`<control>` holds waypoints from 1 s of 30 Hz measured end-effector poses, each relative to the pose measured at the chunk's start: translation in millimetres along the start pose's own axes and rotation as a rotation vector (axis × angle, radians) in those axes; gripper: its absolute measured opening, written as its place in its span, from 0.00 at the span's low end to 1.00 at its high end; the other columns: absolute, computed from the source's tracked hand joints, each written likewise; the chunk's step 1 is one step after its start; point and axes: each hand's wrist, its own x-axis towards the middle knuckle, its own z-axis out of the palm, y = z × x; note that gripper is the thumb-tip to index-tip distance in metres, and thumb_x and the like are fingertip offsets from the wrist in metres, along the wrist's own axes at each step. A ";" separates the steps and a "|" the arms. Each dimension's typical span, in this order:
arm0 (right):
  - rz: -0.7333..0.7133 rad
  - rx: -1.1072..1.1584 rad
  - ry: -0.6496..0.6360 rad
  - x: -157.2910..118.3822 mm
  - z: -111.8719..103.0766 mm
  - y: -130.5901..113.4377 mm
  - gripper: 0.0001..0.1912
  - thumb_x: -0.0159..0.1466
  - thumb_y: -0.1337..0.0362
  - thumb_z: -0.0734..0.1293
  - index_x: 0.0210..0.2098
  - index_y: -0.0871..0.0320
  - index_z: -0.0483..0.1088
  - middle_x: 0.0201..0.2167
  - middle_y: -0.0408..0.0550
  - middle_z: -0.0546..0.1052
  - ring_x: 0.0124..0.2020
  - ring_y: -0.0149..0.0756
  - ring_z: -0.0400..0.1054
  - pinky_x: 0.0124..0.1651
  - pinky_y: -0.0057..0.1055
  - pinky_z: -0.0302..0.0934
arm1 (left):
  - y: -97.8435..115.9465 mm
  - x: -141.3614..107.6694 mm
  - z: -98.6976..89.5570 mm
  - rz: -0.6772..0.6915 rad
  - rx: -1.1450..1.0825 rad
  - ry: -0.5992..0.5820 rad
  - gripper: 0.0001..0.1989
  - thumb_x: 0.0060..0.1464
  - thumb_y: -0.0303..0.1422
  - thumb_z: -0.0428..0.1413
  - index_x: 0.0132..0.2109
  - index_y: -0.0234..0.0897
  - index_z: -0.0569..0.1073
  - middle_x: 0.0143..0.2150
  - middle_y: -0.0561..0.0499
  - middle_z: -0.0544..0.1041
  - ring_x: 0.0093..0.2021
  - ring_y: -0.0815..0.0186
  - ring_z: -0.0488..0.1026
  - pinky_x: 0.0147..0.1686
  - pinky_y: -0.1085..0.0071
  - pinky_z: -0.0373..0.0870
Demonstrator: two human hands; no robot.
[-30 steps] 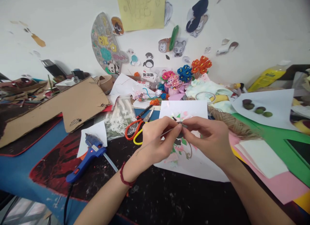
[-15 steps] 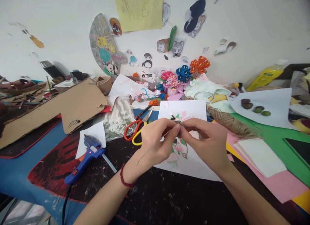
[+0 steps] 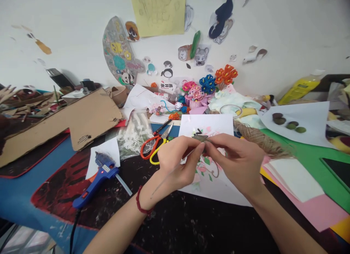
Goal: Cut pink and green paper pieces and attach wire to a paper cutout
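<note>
Above a white paper sheet (image 3: 202, 120), my left hand (image 3: 173, 161) and my right hand (image 3: 236, 161) meet fingertip to fingertip. Both pinch a small grey-green leaf-shaped piece (image 3: 201, 138), whose lower part the fingers hide. A thin wire-like strand (image 3: 166, 180) runs from my left fingers back across the wrist. Below my right fingers a brown twine-like curl (image 3: 217, 170) shows; I cannot tell whether it is held or lies on the sheet. Pink and green cut bits (image 3: 203, 166) lie on the paper beneath. Scissors (image 3: 157, 144) with red and yellow handles rest left of my left hand.
A blue glue gun (image 3: 100, 177) with its cord lies at left, near torn cardboard (image 3: 90, 119). Twine (image 3: 259, 137), coloured paper (image 3: 303, 206) and a sheet with dark round pieces (image 3: 314, 119) are at right. Craft flowers (image 3: 207, 84) stand along the wall.
My hands have shifted slightly and more of the grey-green piece shows between the fingertips. At the far left edge, a blurred shape like fingers has come into view.
</note>
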 end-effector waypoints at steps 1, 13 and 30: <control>-0.003 0.004 -0.010 -0.3 0.5 -0.1 0.04 0.60 0.70 0.69 0.31 0.55 0.74 0.25 0.41 0.76 0.26 0.31 0.68 0.29 0.30 0.63 | 0.2 0.3 -0.1 -0.003 -0.003 -0.004 0.03 0.58 0.27 0.55 0.34 0.36 0.71 0.24 0.55 0.76 0.21 0.75 0.70 0.22 0.76 0.65; -0.063 -0.019 -0.026 0.3 -0.3 -0.9 0.05 0.60 0.71 0.68 0.32 0.55 0.74 0.26 0.41 0.75 0.26 0.30 0.68 0.29 0.30 0.62 | -0.9 -0.8 0.0 0.003 -0.029 -0.007 0.03 0.58 0.27 0.56 0.35 0.36 0.71 0.24 0.54 0.76 0.22 0.75 0.69 0.22 0.75 0.65; -0.097 -0.087 0.008 -0.7 -0.2 -3.8 0.05 0.61 0.71 0.68 0.31 0.54 0.74 0.25 0.41 0.76 0.25 0.30 0.68 0.28 0.30 0.63 | -1.8 -1.4 1.7 0.028 0.004 0.035 0.03 0.57 0.26 0.56 0.35 0.36 0.71 0.24 0.55 0.75 0.21 0.74 0.68 0.22 0.75 0.64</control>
